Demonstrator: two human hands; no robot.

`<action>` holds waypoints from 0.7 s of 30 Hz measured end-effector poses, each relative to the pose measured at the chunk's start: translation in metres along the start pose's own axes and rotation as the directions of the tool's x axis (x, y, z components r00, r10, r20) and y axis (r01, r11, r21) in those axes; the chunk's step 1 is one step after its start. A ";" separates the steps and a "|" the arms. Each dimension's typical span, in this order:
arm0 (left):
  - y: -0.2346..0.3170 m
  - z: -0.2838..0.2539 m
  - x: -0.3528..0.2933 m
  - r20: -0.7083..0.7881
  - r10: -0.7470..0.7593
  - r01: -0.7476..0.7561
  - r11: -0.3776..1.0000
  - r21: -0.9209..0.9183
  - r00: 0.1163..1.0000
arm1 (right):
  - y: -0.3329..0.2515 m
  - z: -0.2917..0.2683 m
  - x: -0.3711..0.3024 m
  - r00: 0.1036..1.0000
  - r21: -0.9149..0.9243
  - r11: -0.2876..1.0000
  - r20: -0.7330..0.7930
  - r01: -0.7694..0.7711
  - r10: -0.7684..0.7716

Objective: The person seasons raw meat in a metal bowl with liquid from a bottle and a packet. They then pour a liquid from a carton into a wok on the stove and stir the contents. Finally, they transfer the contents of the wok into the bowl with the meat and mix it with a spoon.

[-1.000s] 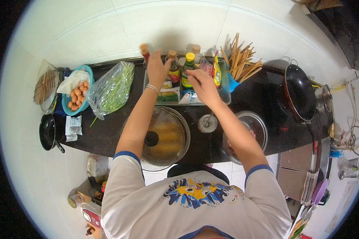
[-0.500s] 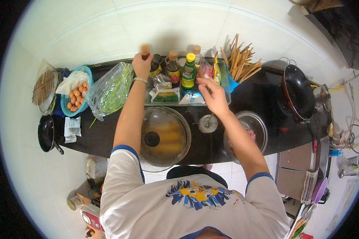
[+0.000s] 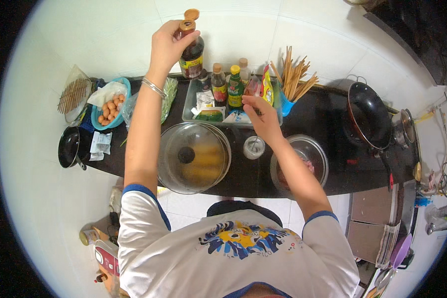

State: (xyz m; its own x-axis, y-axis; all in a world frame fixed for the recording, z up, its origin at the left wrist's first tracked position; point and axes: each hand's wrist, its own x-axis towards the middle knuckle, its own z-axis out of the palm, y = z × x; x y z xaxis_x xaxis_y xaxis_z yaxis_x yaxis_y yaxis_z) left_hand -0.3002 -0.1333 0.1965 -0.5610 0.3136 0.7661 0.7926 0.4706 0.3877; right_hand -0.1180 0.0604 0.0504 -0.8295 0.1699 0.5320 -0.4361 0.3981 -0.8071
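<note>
Up by the wall, my left hand is closed round the neck of a dark sauce bottle with a yellow label. Its brown flip cap stands open. The bottle is roughly upright above the clear tray. My right hand hovers over the tray's front right part, thumb and fingers apart, with nothing in it. Beside it in the tray stand a green bottle with a yellow cap and a brown-capped bottle. Flat packets lie in front of them.
A glass-lidded pot, a small jar and a metal bowl with pink meat line the counter's front. At left are a blue basket of eggs and a small pan. Chopsticks and a wok stand right.
My left hand has lifted the sauce bottle up out of the tray area. The bottle's open cap now shows clearly. My right hand stays open over the tray, and the view has shifted slightly.
</note>
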 end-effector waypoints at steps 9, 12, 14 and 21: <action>0.157 -0.023 -0.058 0.471 0.170 0.178 0.775 -0.606 0.866 | -0.070 -0.062 -0.060 0.977 0.157 0.988 0.212 0.003 -0.037; 0.203 0.010 -0.103 0.596 0.089 0.377 0.697 -0.610 0.798 | -0.058 -0.099 -0.115 0.951 0.245 0.956 0.297 -0.164 0.087; 0.232 0.032 -0.132 0.598 0.191 0.440 0.515 -0.736 0.778 | -0.068 -0.128 -0.150 0.929 0.136 0.960 0.317 -0.246 0.193; 0.304 0.120 -0.196 0.585 0.535 0.326 0.503 -0.800 0.609 | -0.057 -0.199 -0.278 0.927 0.358 0.858 0.072 -0.367 0.367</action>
State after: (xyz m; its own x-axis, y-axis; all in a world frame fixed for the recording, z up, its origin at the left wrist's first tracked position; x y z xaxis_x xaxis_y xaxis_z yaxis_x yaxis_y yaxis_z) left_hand 0.0215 0.0469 0.1028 -0.0577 0.9255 0.3743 0.4070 -0.3205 0.8553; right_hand 0.2073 0.1697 -0.0003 -0.9544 0.2391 0.1788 -0.1945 -0.0437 -0.9799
